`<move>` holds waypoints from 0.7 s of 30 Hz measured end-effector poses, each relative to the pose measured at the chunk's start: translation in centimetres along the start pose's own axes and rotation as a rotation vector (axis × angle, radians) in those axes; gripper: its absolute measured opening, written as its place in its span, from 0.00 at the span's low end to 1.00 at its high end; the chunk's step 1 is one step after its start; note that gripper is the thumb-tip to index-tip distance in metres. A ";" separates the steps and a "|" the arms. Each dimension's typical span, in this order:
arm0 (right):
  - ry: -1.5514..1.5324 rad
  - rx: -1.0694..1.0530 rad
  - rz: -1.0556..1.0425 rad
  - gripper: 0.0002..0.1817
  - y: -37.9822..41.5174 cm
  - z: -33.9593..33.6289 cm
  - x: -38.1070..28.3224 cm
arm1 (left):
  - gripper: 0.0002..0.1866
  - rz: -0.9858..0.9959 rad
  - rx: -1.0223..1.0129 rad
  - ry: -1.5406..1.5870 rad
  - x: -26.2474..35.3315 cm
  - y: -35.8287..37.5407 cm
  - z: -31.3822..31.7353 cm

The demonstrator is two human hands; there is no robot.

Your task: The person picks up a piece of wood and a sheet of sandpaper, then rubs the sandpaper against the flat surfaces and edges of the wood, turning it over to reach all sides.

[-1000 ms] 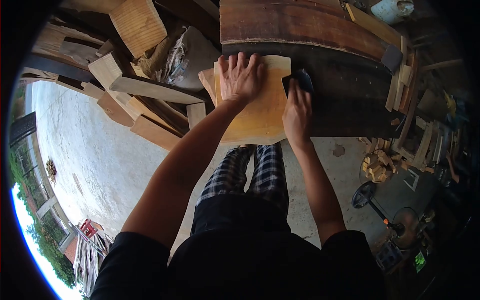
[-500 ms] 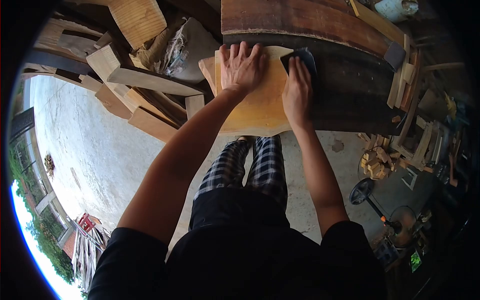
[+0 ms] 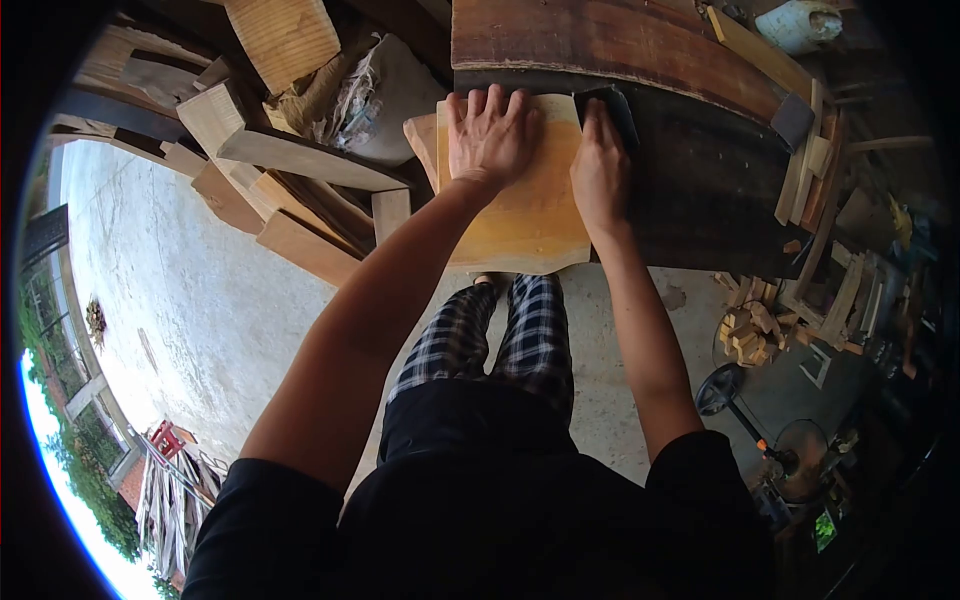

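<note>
A yellowish wooden board (image 3: 525,220) lies on the dark workbench top (image 3: 710,180). My left hand (image 3: 490,140) rests flat on its upper left part, fingers spread and pointing away from me. At the board's right edge, my right hand (image 3: 602,180) grips a dark sheet of sandpaper (image 3: 612,106), fingers together and pressed against it. The sheet is tilted and stands out beyond my fingertips; the thumb and the sheet's lower side are hidden.
A curved reddish-brown plank (image 3: 600,45) lies along the bench's far side. Stacked offcuts (image 3: 310,160) and a stuffed sack (image 3: 385,105) crowd the left. A dark grey block (image 3: 790,115) and wood strips (image 3: 800,180) sit at the right end. Small wood pieces (image 3: 750,330) stand below right.
My right hand has turned the sandpaper from lying flatter to a steeper tilt at the board's right edge. My left hand keeps its place on the board; the view has shifted slightly.
</note>
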State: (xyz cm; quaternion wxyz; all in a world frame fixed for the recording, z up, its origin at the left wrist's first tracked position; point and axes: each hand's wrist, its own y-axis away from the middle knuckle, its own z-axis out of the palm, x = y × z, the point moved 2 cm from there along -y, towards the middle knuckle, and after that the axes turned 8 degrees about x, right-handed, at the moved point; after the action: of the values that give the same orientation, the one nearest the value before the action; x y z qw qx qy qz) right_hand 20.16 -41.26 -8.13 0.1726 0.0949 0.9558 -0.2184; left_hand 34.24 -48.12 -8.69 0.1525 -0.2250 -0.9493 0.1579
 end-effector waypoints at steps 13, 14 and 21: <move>0.021 -0.021 0.022 0.28 1.8 -0.6 -0.9 | 0.14 -0.020 0.024 0.011 -0.2 0.0 0.5; 0.000 -0.044 0.042 0.29 3.8 -1.7 -1.1 | 0.14 -0.020 0.049 0.016 -0.2 -0.2 0.5; -0.120 -0.088 0.149 0.31 13.9 -5.4 -2.1 | 0.13 0.024 0.074 0.071 -0.6 -0.2 1.1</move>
State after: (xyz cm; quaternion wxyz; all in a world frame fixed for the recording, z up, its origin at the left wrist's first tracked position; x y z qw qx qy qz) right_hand 24.10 -26.73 -8.09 0.2494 0.1448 0.9426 -0.1682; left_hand 34.26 -48.80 -9.80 0.1925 -0.2361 -0.9340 0.1868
